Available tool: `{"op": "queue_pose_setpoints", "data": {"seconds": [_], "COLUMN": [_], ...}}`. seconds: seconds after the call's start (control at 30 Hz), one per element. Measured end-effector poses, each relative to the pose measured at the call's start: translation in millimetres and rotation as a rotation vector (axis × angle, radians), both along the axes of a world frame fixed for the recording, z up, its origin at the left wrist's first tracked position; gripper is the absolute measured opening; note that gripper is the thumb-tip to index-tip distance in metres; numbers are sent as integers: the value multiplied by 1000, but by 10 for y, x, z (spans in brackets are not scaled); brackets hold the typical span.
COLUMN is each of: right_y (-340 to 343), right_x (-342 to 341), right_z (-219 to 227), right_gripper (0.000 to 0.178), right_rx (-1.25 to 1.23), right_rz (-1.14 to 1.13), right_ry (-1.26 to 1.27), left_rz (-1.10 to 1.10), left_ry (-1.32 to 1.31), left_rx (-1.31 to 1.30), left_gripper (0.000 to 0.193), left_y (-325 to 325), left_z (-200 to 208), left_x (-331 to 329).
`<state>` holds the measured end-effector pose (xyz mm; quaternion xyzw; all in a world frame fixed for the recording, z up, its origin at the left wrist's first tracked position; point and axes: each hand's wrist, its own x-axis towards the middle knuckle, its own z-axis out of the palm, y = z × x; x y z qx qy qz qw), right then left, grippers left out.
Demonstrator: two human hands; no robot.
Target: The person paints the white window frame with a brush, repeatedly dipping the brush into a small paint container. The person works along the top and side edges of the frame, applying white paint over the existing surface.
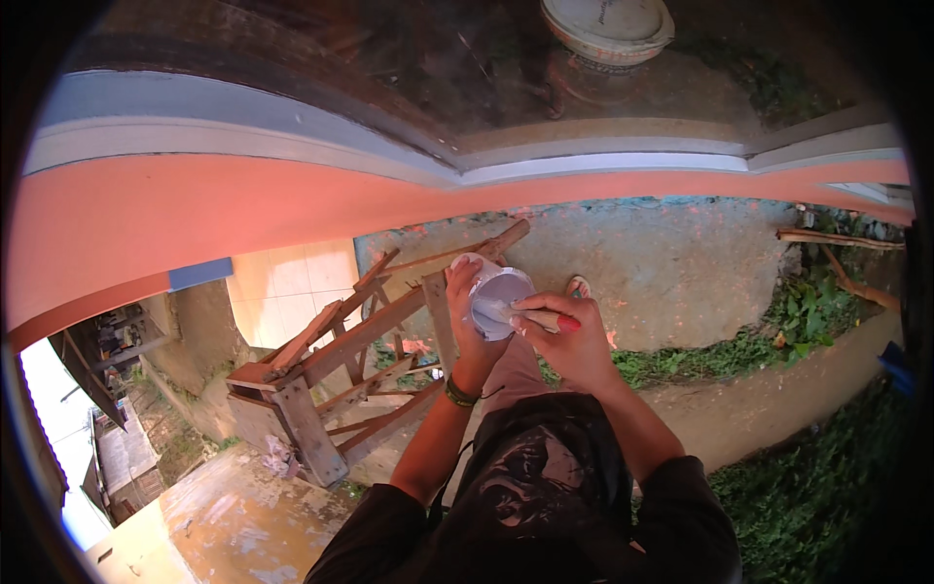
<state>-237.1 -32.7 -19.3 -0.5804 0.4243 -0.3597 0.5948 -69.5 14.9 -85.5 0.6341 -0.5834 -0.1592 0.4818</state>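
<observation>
My left hand point(466, 310) is wrapped round the side of a small white paint pot point(499, 288), held up in front of my body with its open top toward me. Pale paint coats its inner wall. My right hand point(574, 336) grips a paintbrush point(547, 319) by its wooden handle, which has a red end. The brush reaches into the pot, and its bristles cannot be made out clearly. Both hands are close together, right of a rough wooden trestle point(336, 355).
A coral wall point(243, 200) runs across ahead, below a pale window frame point(545, 167). Beyond the glass area stands a white lidded bucket point(611, 29). Below lies a concrete strip point(681, 273) edged by weeds point(681, 366). Tiles point(297, 287) show behind the trestle; sticks point(846, 239) lie at right.
</observation>
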Motion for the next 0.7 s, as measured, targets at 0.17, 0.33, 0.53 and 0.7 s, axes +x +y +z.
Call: {"op": "queue_pose_setpoints", "data": {"seconds": [0.17, 0.33, 0.53, 0.7], "right_y": [21, 150, 139, 218], "right_x": [-83, -168, -137, -79], "right_z": [-86, -270, -408, -467], "right_gripper": [19, 24, 24, 23], "right_rx": [450, 495, 137, 377], "right_rz": [-174, -134, -87, -97], "right_ry": [-189, -266, -305, -384], "left_rz": [87, 149, 154, 135], "left_ry": [158, 179, 204, 168], "left_rx": [46, 61, 52, 39], "left_gripper": [90, 93, 100, 107], "left_y": [-60, -142, -211, -201], "left_z": [-34, -90, -59, -256], "left_x": [20, 130, 203, 379]}}
